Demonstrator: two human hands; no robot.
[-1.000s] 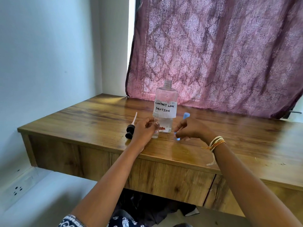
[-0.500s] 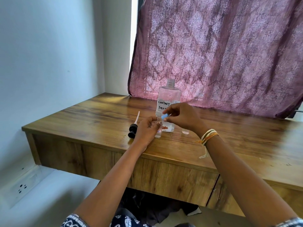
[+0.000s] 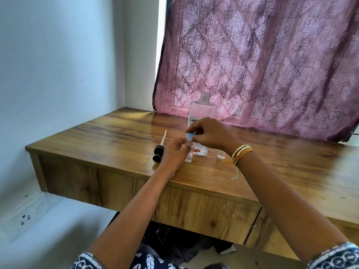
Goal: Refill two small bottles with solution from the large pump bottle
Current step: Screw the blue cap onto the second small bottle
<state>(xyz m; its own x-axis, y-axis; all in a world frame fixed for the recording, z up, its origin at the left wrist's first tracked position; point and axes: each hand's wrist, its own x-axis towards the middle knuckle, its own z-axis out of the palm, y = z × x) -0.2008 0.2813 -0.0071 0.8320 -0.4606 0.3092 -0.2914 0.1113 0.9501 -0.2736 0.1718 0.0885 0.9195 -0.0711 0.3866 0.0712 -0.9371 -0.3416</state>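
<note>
Clear small bottle (image 3: 189,155), upright, gripped by left hand (image 3: 174,152); right hand (image 3: 208,133) pinches blue cap (image 3: 189,137) above it.

Two bare forearms reach forward from patterned dark-blue-and-white sleeves, meeting over the front of the wooden bench (image 3: 120,144). The left hand (image 3: 173,153), fingers curled, grips a small clear plastic bottle (image 3: 189,155) standing on the bench. The right hand (image 3: 208,133) hovers just above it, thumb and fingertips pinching a small blue cap (image 3: 189,136) at the bottle's mouth. A bundle of yellow, white and orange thread bands (image 3: 240,154) circles the right wrist, loose ends trailing down.
</note>
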